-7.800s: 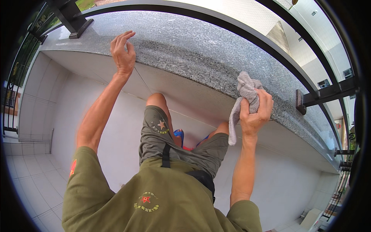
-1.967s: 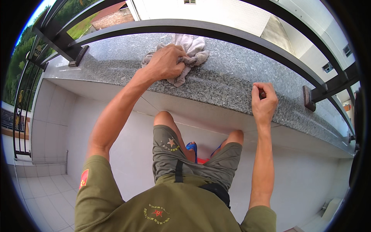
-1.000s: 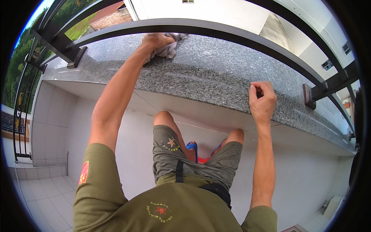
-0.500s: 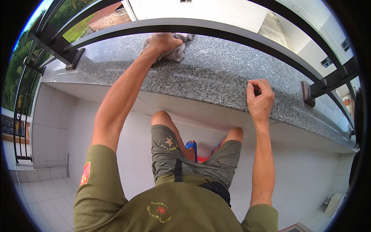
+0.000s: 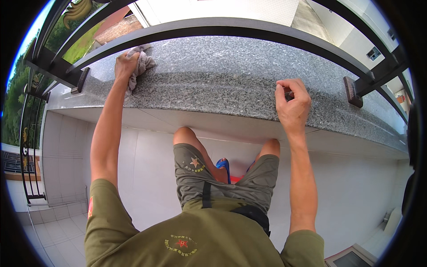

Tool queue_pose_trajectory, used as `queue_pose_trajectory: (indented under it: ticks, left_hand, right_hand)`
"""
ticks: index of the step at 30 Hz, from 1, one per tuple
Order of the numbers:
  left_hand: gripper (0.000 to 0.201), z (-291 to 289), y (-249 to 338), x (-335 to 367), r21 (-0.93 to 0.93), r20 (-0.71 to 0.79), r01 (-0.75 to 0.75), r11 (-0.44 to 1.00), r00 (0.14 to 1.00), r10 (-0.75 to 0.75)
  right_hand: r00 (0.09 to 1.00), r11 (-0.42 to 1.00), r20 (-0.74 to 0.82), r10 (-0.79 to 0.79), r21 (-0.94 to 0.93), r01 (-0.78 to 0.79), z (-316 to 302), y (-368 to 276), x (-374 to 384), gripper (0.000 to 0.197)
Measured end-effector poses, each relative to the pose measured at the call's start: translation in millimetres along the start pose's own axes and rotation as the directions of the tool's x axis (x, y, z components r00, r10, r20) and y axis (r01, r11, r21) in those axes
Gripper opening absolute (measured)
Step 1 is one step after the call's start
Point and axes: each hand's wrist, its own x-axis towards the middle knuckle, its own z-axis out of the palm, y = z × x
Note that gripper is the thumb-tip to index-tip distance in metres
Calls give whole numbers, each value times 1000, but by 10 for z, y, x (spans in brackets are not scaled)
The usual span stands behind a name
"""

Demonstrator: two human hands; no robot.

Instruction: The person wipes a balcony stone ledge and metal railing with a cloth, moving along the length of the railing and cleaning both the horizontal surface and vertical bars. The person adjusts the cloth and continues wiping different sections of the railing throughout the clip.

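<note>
A crumpled grey cloth (image 5: 142, 64) is pressed against the speckled granite ledge (image 5: 213, 86), toward its left end. My left hand (image 5: 126, 66) is closed round the cloth's left side, below the dark lower rail. Over the ledge's front part, further right, my right hand (image 5: 293, 100) is loosely curled, thumb toward the fingertips. A small dark gap shows inside that curl, and I make out nothing held there. Whether the right hand rests on the stone or hovers just above it, I cannot tell.
Dark metal railing (image 5: 222, 27) arches over the ledge, its posts on brown feet, one at left (image 5: 80, 81) and one at right (image 5: 352, 92). Below the ledge is a pale wall, with my knees close to it. White buildings and greenery lie beyond the railing.
My left hand has slid the cloth leftward along the granite, from the middle-left to near the left post. My right hand has shifted slightly left and stays curled.
</note>
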Motion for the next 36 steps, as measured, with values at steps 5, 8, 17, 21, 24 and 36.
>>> queue_pose_trajectory:
  ticks: [5, 8, 17, 21, 24, 36]
  left_hand:
    - [66, 213, 1141, -718, -127, 168, -202, 971, 961, 221]
    - [57, 284, 2149, -1637, -309, 216, -343, 887, 883, 417]
    - [35, 59, 2918, -2369, -920, -42, -280, 275, 768, 639]
    - [25, -521, 2702, -2249, -986, 161, 115, 118, 818, 552]
    - [29, -759, 2659, -2229, -984, 145, 177, -9, 835, 530]
    - [45, -1050, 2516, -2119, -982, 39, -70, 175, 832, 553]
  right_hand:
    - [1000, 999, -14, -20, -28, 19, -46, 107, 8, 4]
    - [1000, 999, -12, -7, -32, 6, -96, 122, 26, 4]
    - [996, 995, -82, 30, 101, -22, -83, 92, 61, 13]
    - [998, 999, 64, -23, 27, 21, -53, 12, 21, 28]
    - [974, 980, 221, -45, 198, 0, -46, -94, -19, 53]
    - [922, 797, 351, 163, 505, -333, -201, -692, 34, 19]
